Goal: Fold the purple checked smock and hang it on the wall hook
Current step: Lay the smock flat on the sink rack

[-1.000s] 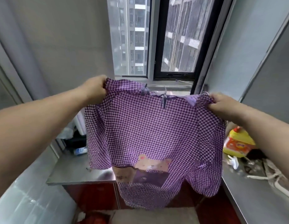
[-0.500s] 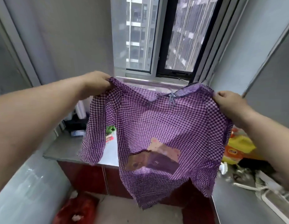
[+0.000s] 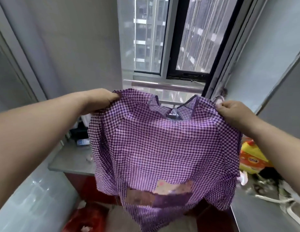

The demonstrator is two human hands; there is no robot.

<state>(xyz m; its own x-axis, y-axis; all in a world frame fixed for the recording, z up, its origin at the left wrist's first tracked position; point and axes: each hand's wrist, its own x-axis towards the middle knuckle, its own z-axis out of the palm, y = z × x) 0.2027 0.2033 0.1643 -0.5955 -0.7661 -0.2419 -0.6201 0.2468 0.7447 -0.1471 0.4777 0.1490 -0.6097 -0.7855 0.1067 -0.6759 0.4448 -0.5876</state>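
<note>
The smock (image 3: 162, 148) is held up in the air before the window (image 3: 169, 39), spread between both hands: the left hand (image 3: 100, 101) grips one shoulder, the right hand (image 3: 233, 113) pinches the other. The cloth is judged thin, light and limp; it is best taken at shoulders or seams. On the yellow bottle (image 3: 251, 156) no writing can be read.

Grey walls (image 3: 75, 47), daylit window (image 3: 171, 39) onto tower blocks, steel counter (image 3: 70, 161), red cabinet (image 3: 89, 188) below
</note>
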